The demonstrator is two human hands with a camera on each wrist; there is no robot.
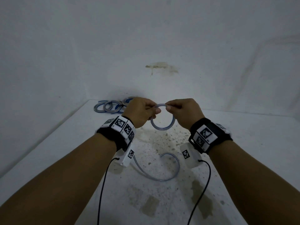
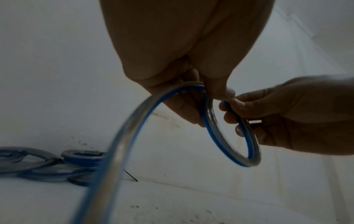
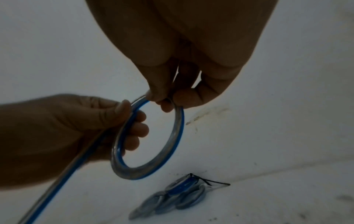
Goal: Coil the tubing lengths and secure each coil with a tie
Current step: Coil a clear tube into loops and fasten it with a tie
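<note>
The tubing (image 1: 162, 125) is showing as a clear, soft hose with a thin blue stripe running along it, bent into one round loop that is hanging in the air above the table (image 1: 243, 151). The left hand (image 1: 140, 113) is gripping the loop at its top left, thumb and curled fingers pinching the hose where the loop is closing. The right hand (image 1: 183, 111) is pinching the top right of the same loop between thumb and fingertips, just beside the left. From the left hand, the free length (image 1: 162, 174) of the hose is trailing down under the wrists and lying on the table in a wide open curve, its end curling back toward the middle.

At the far left corner of the table, against the wall (image 1: 146, 38), a small heap of finished coils (image 1: 112, 106) is lying, overlapping each other; in the right wrist view a thin black tie (image 3: 212, 182) is sticking out from one of them.

The table's left edge is running diagonally from that corner toward the near left, and the wall is closing off the far side. The stained, speckled stretch of tabletop under and in front of the hands is holding only the trailing hose, and the surface to the right is lying open. Black cables (image 1: 103, 184) are hanging from the wrist units on both forearms.
</note>
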